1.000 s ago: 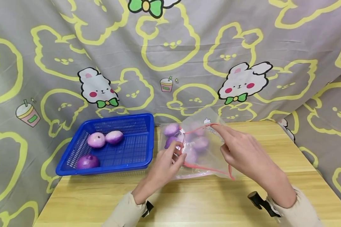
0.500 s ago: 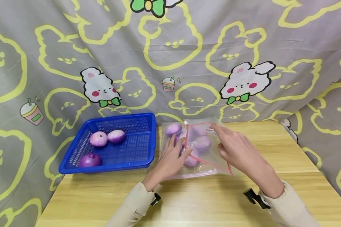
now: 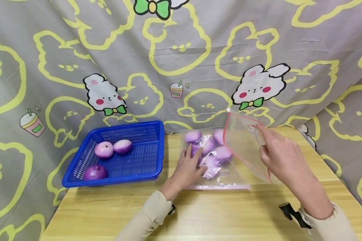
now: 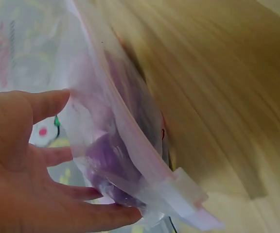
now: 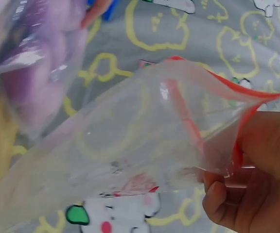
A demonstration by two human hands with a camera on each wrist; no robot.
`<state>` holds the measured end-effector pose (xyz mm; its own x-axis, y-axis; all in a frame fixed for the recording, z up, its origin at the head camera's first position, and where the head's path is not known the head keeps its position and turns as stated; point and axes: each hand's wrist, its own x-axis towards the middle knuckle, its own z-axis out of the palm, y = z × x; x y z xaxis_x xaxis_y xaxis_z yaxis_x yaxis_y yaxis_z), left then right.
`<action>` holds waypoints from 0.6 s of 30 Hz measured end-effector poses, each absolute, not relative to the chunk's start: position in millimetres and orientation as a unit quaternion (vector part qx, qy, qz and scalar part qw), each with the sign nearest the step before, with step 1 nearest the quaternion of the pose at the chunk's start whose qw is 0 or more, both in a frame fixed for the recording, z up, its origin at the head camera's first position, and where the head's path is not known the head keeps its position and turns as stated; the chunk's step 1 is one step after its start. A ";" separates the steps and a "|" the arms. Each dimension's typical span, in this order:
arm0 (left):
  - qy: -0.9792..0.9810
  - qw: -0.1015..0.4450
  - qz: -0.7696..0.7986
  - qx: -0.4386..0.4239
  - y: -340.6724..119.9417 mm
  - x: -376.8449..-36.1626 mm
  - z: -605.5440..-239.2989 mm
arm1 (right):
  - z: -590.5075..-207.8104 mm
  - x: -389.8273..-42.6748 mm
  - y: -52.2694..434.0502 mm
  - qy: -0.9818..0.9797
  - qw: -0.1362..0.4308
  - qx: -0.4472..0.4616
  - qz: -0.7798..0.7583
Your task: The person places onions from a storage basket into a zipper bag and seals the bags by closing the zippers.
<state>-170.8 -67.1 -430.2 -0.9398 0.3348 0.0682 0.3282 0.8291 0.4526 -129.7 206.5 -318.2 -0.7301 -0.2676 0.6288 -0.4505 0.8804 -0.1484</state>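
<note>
A makeshift indoor recording corner is indicated, domestic rather than commercial. A light wooden table [image 3: 217, 214] is enclosed behind and to its right by a draped grey cloth [image 3: 199, 50] printed with yellow bear outlines and white rabbits. On the table's left rear part a blue plastic basket [image 3: 144, 167] of purple onions [image 3: 104, 149] is set.

Left hand [image 3: 188, 169] rests flat on clear zip bag [image 3: 226, 157] of purple onions [image 3: 209, 150]. Right hand [image 3: 279, 155] pinches the bag's red-edged mouth, lifted. Blue basket [image 3: 151, 140] alongside on wooden table [image 3: 229, 214] holds three onions [image 3: 108, 155]
</note>
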 end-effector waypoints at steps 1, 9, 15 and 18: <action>0.957 0.004 0.226 0.181 -60.2 -171.4 -430.2 | -315.1 -126.7 207.1 -0.911 0.331 0.196 0.146; 0.964 -0.001 0.157 0.213 -7.4 -174.9 -433.2 | -281.0 -101.8 183.7 -0.832 0.479 0.236 0.154; 0.941 -0.045 0.185 0.280 19.1 -174.9 -440.3 | -267.2 -98.4 155.1 -0.775 0.517 0.310 0.187; 0.919 -0.090 0.205 0.326 28.9 -176.3 -444.9 | -269.3 -104.9 145.0 -0.770 0.500 0.348 0.188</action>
